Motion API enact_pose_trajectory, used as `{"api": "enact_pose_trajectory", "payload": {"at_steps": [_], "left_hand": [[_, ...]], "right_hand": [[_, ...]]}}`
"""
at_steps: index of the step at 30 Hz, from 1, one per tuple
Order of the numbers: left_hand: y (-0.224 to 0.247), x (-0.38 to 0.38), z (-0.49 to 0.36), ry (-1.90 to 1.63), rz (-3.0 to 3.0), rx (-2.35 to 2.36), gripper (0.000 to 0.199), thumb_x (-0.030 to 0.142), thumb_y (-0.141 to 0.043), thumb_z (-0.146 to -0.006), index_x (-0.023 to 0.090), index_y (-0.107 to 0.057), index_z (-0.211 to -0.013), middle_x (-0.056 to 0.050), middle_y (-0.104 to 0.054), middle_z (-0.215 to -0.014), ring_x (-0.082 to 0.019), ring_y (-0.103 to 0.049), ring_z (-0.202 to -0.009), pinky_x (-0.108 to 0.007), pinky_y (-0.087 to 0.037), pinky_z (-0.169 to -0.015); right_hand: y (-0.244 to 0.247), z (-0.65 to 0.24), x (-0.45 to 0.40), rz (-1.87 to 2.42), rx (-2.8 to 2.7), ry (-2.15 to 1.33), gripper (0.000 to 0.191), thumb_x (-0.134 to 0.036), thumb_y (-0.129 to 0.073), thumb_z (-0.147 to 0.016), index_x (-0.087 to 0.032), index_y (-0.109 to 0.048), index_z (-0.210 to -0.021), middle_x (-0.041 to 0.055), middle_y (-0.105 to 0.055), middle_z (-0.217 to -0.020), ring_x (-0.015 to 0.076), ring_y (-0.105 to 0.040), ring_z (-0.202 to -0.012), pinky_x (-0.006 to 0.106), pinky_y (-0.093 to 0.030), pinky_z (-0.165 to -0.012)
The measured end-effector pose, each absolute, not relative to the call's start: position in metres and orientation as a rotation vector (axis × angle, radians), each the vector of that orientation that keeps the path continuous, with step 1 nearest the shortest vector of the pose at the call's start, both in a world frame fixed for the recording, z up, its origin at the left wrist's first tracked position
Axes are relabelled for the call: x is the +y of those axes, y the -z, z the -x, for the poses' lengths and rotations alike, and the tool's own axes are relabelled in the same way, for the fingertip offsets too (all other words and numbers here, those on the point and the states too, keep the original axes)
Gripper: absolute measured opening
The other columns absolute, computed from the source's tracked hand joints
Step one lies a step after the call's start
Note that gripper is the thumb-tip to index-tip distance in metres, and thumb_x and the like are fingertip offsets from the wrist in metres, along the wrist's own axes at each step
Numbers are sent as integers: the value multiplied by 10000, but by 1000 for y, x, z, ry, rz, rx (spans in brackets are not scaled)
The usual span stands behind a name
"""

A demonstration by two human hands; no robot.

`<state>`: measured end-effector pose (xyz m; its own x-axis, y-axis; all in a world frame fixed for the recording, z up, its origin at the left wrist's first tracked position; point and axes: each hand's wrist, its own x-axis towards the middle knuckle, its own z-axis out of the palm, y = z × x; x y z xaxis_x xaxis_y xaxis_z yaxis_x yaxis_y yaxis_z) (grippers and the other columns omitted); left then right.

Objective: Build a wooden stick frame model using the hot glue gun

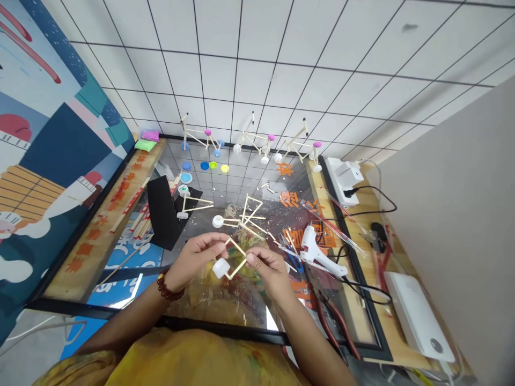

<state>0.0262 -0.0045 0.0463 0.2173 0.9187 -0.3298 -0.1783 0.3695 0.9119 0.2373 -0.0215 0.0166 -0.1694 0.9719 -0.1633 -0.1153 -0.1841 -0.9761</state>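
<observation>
Over the glass tabletop, a small bent frame of thin wooden sticks (237, 245) hangs between my two hands, a white round cap (221, 268) at its lower left. My left hand (201, 257), with a beaded bracelet, is closed in a pinch on its upper left end. The fingertips of my right hand (265, 264) pinch its right corner. Just beyond lie another stick frame (251, 209) and a white cap (218, 221) joined to sticks. Farther left, a stick piece with white caps (195, 203) rests near black card (163, 212).
Three stick bicycle models (257, 142) stand along the back wall. Coloured caps (205, 166) lie before them. To the right are a white glue gun (317, 252), blue-handled scissors (295, 261), red-handled pliers (332, 316) and a power strip (341, 182). Chopsticks (140, 222) lie left.
</observation>
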Motion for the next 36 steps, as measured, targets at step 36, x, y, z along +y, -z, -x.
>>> {"api": "enact_pose_trajectory", "payload": {"at_steps": [36], "left_hand": [[-49, -16, -43, -1087, -570, 1071, 442, 492, -864, -691, 107, -764, -882, -113, -764, -754, -199, -720, -664, -303, -593, -618]], "right_hand": [[-21, -226, -16, 1187, -959, -1569, 341, -539, -812, -714, -203, -758, -741, 5, -666, -613, 106, -461, -525, 250, -381, -526]]}}
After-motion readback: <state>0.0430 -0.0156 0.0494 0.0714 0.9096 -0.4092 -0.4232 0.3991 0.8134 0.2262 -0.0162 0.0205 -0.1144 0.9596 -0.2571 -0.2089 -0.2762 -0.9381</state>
